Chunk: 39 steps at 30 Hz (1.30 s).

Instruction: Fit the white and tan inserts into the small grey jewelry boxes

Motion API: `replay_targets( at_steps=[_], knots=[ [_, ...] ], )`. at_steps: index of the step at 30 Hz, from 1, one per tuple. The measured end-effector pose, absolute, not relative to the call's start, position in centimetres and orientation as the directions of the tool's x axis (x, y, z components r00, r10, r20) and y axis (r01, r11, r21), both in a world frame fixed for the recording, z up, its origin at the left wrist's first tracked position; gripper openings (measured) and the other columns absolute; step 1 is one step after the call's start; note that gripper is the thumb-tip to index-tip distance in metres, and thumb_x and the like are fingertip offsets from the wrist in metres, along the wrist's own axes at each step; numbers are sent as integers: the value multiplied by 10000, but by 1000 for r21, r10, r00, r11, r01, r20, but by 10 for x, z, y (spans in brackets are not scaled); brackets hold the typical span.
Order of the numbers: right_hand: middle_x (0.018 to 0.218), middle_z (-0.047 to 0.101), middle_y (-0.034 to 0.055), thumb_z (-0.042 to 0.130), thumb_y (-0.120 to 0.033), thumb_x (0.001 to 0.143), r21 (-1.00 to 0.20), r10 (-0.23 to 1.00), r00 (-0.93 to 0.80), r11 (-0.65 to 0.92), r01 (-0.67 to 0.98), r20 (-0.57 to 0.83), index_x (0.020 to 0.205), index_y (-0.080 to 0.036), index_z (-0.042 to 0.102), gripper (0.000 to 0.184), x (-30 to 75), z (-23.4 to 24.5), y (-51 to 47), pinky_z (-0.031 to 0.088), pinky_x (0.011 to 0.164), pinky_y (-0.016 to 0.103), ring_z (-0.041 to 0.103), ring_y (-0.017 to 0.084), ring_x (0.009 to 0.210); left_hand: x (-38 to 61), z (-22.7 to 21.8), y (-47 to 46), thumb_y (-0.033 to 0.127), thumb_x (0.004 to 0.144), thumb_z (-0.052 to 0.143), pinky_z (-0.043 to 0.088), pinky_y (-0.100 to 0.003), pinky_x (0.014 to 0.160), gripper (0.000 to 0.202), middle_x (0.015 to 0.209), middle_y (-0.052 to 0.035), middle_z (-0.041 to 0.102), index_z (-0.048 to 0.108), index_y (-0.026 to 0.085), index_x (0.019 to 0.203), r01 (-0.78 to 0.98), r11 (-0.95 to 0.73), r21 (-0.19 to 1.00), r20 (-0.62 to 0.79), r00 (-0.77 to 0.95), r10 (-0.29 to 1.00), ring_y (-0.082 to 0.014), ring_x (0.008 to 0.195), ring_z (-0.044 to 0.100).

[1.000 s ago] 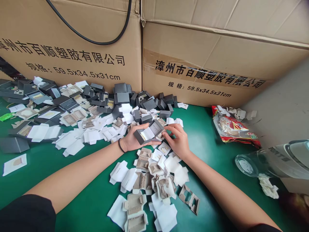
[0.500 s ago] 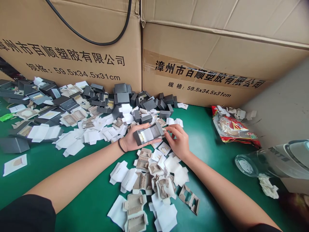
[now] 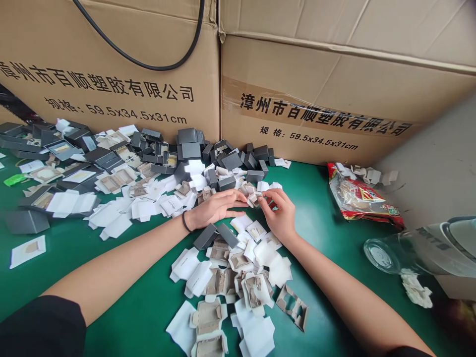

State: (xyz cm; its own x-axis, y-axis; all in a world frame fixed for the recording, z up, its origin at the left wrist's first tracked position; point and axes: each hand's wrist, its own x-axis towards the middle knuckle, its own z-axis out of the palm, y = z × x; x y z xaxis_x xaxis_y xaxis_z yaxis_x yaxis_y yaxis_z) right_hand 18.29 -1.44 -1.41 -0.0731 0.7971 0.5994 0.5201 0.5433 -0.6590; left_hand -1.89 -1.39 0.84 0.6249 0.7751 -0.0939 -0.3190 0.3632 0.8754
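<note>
My left hand (image 3: 217, 207) is stretched out palm down over the middle of the pile, its fingers apart and holding nothing. Just below its wrist lies a dark grey small box (image 3: 211, 237), standing open on the card pieces. My right hand (image 3: 278, 210) is closed in a pinch at the fingertips, beside a small folded grey-beige card insert (image 3: 251, 193). What sits between its thumb and finger is too small to make out. Below the hands, unfolded white and grey card inserts (image 3: 219, 280) are spread over the green table (image 3: 316, 258).
More dark boxes (image 3: 188, 144) and white card pieces (image 3: 107, 213) heap along the back and left. Big cardboard cartons (image 3: 148, 29) wall off the rear, with a black cable (image 3: 163, 68) hanging in front. A red plastic packet (image 3: 364, 196) and a clear bottle (image 3: 394, 253) are on the right.
The open dark box has left my left hand and now lies on the card pieces below it. That hand has turned palm down. My right hand stays close by, still pinching.
</note>
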Motion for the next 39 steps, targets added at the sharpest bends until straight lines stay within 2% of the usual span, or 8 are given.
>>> replay_targets(
  at_steps=[5,11,16,19,22,25,32,39],
  knots=[
    [799,605,30,544,-263,829,-702,818,-19,505,502,575,789,-195,614,106,185,-15,-11,442,542,258,526,130,646,-27,43,-17,413,786,580,443,-334,847,399,1129,-105,585,594,188,1115,217,-115,969,-86,738,670,-247,1006,555],
    [792,602,29,533,-269,833,-706,820,-24,507,494,571,791,-197,608,112,185,-15,-11,436,551,261,519,130,644,-35,48,-13,306,580,765,460,-252,721,688,991,-40,661,539,263,1228,309,-355,883,-72,834,547,-217,876,610],
    [803,602,28,530,-282,833,-702,818,-37,515,492,575,795,-201,607,118,185,-15,-11,431,538,261,509,127,620,-34,33,-5,351,661,717,429,-232,642,356,840,-32,675,689,194,979,297,-180,938,-115,755,645,-163,698,596],
    [804,596,24,531,-283,834,-699,814,-35,519,493,580,792,-201,606,119,184,-15,-12,428,533,263,480,115,580,-31,22,-5,382,769,625,442,-244,650,359,886,-64,682,647,158,1048,73,81,994,-109,676,728,-152,686,606],
    [786,586,16,546,-262,827,-683,803,-47,534,499,594,781,-201,601,94,183,-15,-13,416,525,259,453,107,558,-26,11,-10,415,822,556,479,-274,710,362,1018,-106,670,602,168,1083,-277,330,902,-104,603,791,-185,828,637],
    [791,580,19,560,-237,816,-652,781,-67,562,509,621,766,-202,594,70,182,-15,-14,413,522,257,475,113,592,-22,5,-16,381,854,519,497,-344,790,329,1120,-150,634,601,147,1070,-367,472,801,-147,644,750,-226,934,635],
    [841,564,44,555,-221,822,-531,690,-79,620,578,719,840,-229,624,71,185,-18,-16,466,586,302,549,166,738,-25,1,-14,343,870,507,436,-511,914,270,1166,-145,619,571,184,1079,-426,599,678,-190,686,703,-302,1091,583],
    [873,544,48,518,-201,846,-508,684,-202,678,531,701,951,-248,625,157,183,-18,-20,498,581,284,565,146,713,-27,-4,-8,375,881,480,435,-404,948,317,1136,-120,636,595,161,1085,-481,574,662,-108,697,709,-271,1081,594]
  ],
)
